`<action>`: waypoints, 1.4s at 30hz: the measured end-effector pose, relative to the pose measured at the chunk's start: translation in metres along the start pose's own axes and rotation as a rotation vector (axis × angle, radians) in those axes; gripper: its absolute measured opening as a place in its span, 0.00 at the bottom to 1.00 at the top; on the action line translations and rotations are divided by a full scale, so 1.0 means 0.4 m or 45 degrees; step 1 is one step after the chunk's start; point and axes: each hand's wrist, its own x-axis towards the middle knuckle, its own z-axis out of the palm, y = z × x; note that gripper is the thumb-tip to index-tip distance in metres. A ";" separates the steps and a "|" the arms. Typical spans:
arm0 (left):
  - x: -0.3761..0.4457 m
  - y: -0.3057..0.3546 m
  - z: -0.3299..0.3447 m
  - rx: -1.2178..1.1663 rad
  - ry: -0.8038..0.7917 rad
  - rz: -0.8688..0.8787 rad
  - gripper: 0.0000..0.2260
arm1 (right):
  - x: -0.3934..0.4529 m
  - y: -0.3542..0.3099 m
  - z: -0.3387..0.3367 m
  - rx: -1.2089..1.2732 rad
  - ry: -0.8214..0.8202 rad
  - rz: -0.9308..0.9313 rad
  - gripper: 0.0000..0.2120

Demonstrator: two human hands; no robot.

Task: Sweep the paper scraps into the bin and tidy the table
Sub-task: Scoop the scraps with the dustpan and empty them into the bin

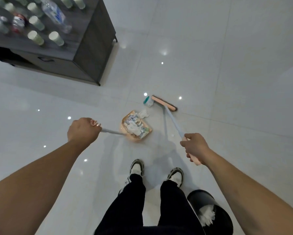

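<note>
Our left hand [83,129] grips the heaped dustpan [136,127], right hand [194,146] the broom [164,103]; tilting may spill scraps [135,126] short of the bin [210,211].

Floor [210,48]: large glossy pale tiles with thin grout lines, carrying scattered pinpoint light reflections. A dark grey wood-grain cabinet [91,46] stands on it at upper left, a drawer handle [45,59] on its front face, below its top.
</note>
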 end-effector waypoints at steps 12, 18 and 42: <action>0.131 -0.151 -0.049 -0.218 -0.103 -0.154 0.05 | -0.048 -0.038 0.238 -0.473 -0.094 0.017 0.29; 0.146 -0.152 -0.064 -0.191 -0.288 -0.075 0.08 | -0.186 -0.046 0.231 -0.452 -0.190 0.070 0.27; 0.020 0.063 0.015 0.251 -0.145 0.486 0.07 | -0.165 0.172 0.169 0.519 0.130 0.289 0.26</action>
